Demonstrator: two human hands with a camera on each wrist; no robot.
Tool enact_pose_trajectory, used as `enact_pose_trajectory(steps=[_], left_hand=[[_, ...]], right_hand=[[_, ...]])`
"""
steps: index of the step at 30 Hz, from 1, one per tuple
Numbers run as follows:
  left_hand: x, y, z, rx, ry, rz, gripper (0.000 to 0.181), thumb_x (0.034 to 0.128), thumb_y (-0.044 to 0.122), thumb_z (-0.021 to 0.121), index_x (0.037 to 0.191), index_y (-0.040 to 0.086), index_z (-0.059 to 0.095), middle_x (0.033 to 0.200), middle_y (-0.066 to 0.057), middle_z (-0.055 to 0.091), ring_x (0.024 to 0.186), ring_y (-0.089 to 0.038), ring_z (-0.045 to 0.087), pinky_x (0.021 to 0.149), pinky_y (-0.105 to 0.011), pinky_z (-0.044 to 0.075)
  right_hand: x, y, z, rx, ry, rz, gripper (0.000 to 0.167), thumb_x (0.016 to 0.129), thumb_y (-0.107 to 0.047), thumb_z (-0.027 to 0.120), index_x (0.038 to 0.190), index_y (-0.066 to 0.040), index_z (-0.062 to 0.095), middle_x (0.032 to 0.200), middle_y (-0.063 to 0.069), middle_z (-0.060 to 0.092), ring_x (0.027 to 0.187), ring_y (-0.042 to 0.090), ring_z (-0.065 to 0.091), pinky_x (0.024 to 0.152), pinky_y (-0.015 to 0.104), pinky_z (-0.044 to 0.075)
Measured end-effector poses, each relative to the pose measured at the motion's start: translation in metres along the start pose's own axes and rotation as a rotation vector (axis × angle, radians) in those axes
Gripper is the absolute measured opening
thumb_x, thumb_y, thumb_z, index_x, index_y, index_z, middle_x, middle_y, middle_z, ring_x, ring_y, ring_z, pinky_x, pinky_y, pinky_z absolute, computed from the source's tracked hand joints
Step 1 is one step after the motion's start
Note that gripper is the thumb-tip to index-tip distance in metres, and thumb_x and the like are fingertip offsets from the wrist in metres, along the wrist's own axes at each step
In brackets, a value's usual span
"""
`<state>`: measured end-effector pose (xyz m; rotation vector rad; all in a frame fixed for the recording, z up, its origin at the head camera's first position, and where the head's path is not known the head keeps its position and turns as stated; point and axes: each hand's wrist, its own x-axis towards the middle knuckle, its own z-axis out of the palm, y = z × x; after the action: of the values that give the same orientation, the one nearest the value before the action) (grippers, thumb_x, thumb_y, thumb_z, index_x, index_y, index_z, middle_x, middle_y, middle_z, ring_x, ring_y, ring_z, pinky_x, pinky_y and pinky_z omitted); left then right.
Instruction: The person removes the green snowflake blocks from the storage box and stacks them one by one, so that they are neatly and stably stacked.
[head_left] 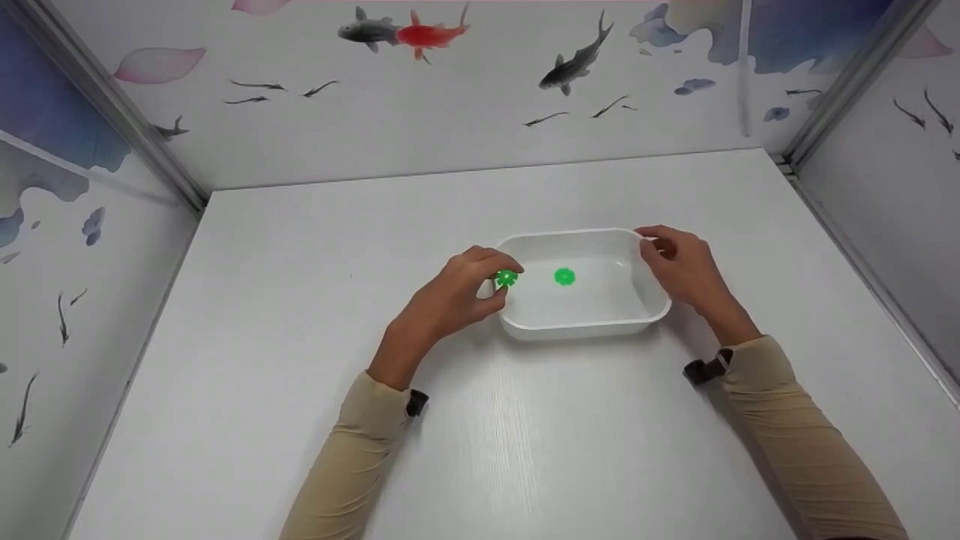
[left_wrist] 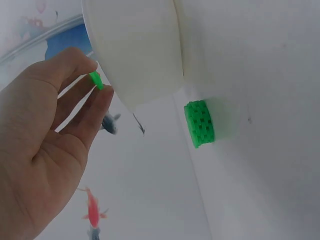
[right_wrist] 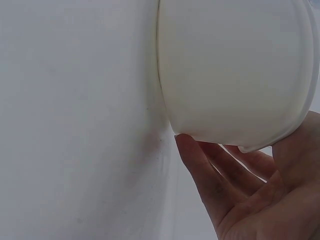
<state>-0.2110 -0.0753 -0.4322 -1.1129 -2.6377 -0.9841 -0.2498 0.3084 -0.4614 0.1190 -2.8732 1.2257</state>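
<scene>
A white oblong tub (head_left: 585, 328) stands on the table, with one green toothed disc (head_left: 565, 277) lying flat on its floor. My left hand (head_left: 466, 291) is at the tub's left rim. Between its thumb and fingers it pinches another green disc (head_left: 507, 277), seen edge-on in the left wrist view. A short stack of green discs (left_wrist: 200, 124) stands on the table beside the tub in that view; in the head view it cannot be made out. My right hand (head_left: 688, 270) grips the tub's far right corner, its fingers against the outer wall in the right wrist view.
The white table (head_left: 262, 360) is bounded by a back panel (head_left: 450, 120) printed with fish, and by side panels at left and right. Metal posts (head_left: 847, 82) stand at the rear corners. Black straps (head_left: 709, 367) show at both sleeve cuffs.
</scene>
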Motion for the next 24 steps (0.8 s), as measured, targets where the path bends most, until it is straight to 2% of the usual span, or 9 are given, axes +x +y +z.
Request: enact_pose_trajectory(steps=[8,17,24], left_hand=[[-0.008,-0.005,-0.007,0.028,0.019,-0.009,0.032,0.0988,0.005,0.076,0.131,0.009,0.074,0.132,-0.007,0.074,0.12,-0.023,0.068,0.102,-0.032,0.062],[-0.025,-0.016,-0.018,0.036,0.025,-0.027,0.031,0.0997,0.005,0.075,0.131,0.007,0.073,0.132,-0.008,0.074,0.122,-0.025,0.067,0.104,-0.037,0.06],[-0.034,-0.027,-0.017,0.03,-0.008,-0.1,0.037,0.0974,0.003,0.078,0.134,0.006,0.073,0.134,-0.009,0.074,0.118,-0.027,0.071,0.102,-0.039,0.062]], right_hand=[[0.001,0.0,0.001,-0.006,0.004,-0.004,0.048,0.113,-0.04,0.052,0.152,-0.015,0.063,0.137,0.021,0.072,0.118,0.034,0.07,0.098,0.046,0.056],[0.0,-0.002,0.0,-0.007,-0.003,0.01,0.049,0.112,-0.042,0.052,0.152,-0.016,0.063,0.139,0.021,0.071,0.118,0.034,0.069,0.096,0.043,0.056],[0.001,0.001,0.001,0.0,0.005,-0.006,0.048,0.112,-0.041,0.053,0.151,-0.015,0.064,0.137,0.021,0.072,0.117,0.033,0.071,0.094,0.038,0.055]])
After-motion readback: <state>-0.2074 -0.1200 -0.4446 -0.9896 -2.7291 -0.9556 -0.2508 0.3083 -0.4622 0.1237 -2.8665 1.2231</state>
